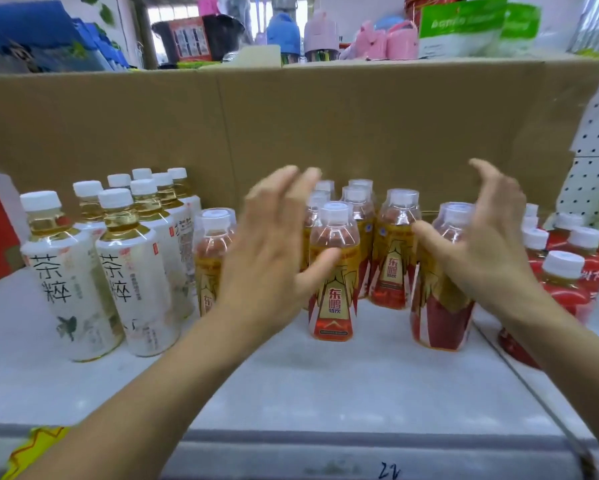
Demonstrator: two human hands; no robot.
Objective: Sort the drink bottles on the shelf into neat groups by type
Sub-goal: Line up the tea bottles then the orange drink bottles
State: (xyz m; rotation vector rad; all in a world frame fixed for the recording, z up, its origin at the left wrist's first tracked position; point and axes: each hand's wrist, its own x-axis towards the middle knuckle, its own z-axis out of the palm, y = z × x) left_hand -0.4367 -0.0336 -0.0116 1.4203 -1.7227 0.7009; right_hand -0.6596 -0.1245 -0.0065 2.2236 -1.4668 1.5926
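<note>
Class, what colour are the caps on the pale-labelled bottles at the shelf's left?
The caps are white, seen best in the head view.

Three kinds of capped drink bottles stand upright on the white shelf (291, 382).

At 9 o'clock the white-label tea bottles (66, 271), filled with pale gold liquid under white caps, sit packed in two close rows running back to the cardboard. The gold-and-red energy-drink bottles (395, 258) with clear overcaps cluster loosely at centre. A front bottle (332, 282) stands forward of the cluster, a second (440, 313) sits at its 3 o'clock, and a stray one (210, 258) stands just beside the tea rows. At 3 o'clock the red-label bottles (564, 282) with white caps are bunched tight, partly hidden.
</note>
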